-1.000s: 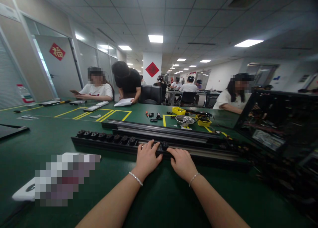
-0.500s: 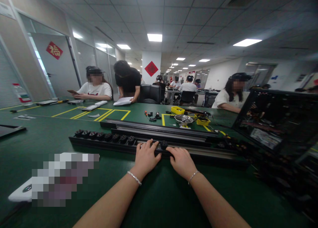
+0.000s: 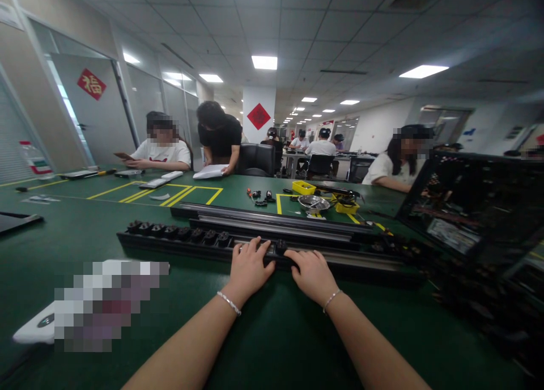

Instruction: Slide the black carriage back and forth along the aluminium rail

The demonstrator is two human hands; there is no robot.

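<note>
A long black rail (image 3: 178,244) lies across the green table (image 3: 272,333) in front of me, with a row of several small black modules (image 3: 178,232) seated along its left half. My left hand (image 3: 249,267) rests on the rail's near edge, its fingers stretched forward over the rail. My right hand (image 3: 312,272) sits right beside it, fingers curled onto the same rail. Between the two hands a single black module (image 3: 281,246) sits on the rail, touched by the fingertips. A second long black rail (image 3: 272,215) lies parallel just behind.
An open black computer case (image 3: 476,208) stands at the right. A blurred white object (image 3: 32,330) lies near left. Yellow bins (image 3: 305,188) and a metal bowl (image 3: 314,203) sit mid-table. Several people sit or lean at the table's far side.
Both hands stay on the rail in the same place. The view has shifted slightly, nothing else has visibly moved.
</note>
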